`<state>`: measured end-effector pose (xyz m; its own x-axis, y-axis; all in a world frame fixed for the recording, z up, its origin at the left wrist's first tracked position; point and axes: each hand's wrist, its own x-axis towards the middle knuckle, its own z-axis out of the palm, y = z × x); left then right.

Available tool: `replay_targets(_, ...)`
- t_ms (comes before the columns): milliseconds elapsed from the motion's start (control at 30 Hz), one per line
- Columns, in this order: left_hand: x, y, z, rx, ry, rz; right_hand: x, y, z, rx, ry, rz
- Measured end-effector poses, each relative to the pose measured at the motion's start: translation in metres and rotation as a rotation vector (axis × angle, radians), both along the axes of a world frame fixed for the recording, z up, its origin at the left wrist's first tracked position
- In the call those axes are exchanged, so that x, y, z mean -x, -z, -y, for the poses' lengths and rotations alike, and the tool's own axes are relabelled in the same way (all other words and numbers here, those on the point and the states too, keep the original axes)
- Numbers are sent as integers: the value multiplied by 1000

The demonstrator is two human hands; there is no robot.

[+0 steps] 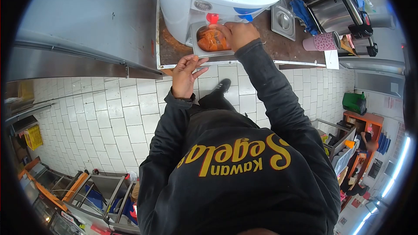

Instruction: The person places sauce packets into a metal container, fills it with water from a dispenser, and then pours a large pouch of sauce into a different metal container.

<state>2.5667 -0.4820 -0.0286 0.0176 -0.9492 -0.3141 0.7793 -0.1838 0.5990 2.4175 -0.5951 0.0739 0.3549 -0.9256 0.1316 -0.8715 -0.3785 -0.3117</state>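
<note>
A small steel food pan (213, 54) sits under the taps of a white water dispenser (183, 0), near the counter's front edge. Inside it lies orange-red food or a packet (212, 40); a shiny surface blurs which. My left hand (184, 77) is at the pan's near left corner, thumb and forefinger closed on the rim, the other fingers apart. Above the pan, my right hand (240, 35) has its fingertips at the red tap (212, 18), closed against its lower end. Beside that tap is a blue tap (247, 17), which neither hand touches.
A steel lid (283, 19) and a blue cloth (303, 15) lie to the right on the brown counter (278, 50). Farther right are a pink patterned cup (320, 42) and a steel appliance (333, 15). A steel cabinet (96, 21) stands left. White tiles (126, 121) cover the floor.
</note>
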Motion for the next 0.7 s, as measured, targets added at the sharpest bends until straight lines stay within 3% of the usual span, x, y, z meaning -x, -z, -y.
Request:
replay_targets(233,1,0,1,-3,3,8,2,-8,5,-246,-14,109)
replay_targets(700,1,0,1,-5,4,-19,-2,-8,-4,-274,45,226)
